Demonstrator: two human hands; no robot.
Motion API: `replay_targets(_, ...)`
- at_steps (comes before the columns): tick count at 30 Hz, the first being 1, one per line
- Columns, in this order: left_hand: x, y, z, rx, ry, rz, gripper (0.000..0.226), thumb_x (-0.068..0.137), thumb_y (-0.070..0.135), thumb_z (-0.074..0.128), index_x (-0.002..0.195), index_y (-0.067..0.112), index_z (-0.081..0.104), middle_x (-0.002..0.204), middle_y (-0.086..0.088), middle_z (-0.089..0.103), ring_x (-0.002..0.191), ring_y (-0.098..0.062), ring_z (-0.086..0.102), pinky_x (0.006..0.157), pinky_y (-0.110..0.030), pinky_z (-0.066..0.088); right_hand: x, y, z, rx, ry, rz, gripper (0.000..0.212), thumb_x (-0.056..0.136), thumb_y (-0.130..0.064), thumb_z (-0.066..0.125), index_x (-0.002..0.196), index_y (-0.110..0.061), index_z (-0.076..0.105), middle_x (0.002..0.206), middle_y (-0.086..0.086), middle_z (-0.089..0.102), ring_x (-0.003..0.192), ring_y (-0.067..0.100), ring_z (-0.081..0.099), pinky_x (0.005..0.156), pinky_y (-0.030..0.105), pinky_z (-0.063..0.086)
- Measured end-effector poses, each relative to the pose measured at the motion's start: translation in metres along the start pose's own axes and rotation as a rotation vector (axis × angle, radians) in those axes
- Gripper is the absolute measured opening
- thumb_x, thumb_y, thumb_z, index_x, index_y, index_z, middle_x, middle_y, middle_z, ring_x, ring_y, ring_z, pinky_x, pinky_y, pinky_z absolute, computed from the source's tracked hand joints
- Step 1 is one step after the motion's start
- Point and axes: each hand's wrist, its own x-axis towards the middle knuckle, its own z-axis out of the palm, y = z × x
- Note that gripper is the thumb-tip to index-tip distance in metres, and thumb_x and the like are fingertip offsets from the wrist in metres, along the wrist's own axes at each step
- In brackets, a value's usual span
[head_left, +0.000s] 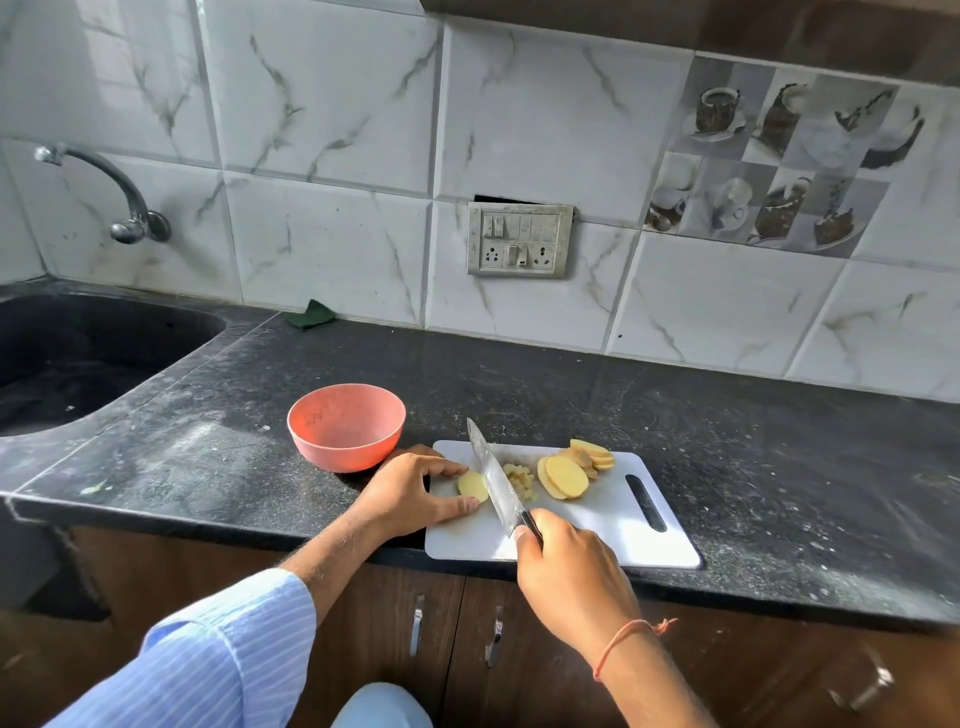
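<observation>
I judged a cut the main danger: the left hand (415, 491) pinched the small potato piece (471, 485) with its fingertips just beside the knife (496, 480), so a slip could reach them. The right hand (566, 566) gripped the handle. The piece lay pale and flat on the left part of the cutting board (613, 525), with the slices (566, 475) further right.

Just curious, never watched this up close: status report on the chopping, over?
Left hand pinching pale yellow potato slice on white plastic cutting board. Right hand gripping steel kitchen knife, blade at slice. Nothing blocking the blade.
</observation>
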Motion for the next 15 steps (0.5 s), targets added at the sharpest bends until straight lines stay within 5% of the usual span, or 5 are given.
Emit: replay_targets(15, 0.006, 0.008, -0.003, -0.004, -0.055, -0.054, 0.067, 0.068, 0.067, 0.088, 0.127, 0.037, 0.076, 0.130, 0.015, 0.063, 0.114, -0.002, 0.059, 0.098, -0.018, 0.044, 0.017, -0.024, 0.004, -0.087, -0.021, 0.000, 0.034, 0.110, -0.036, 0.033, 0.128, -0.023, 0.058, 0.123, 0.007, 0.072, 0.114, 0.032, 0.066, 0.089, 0.041, 0.052)
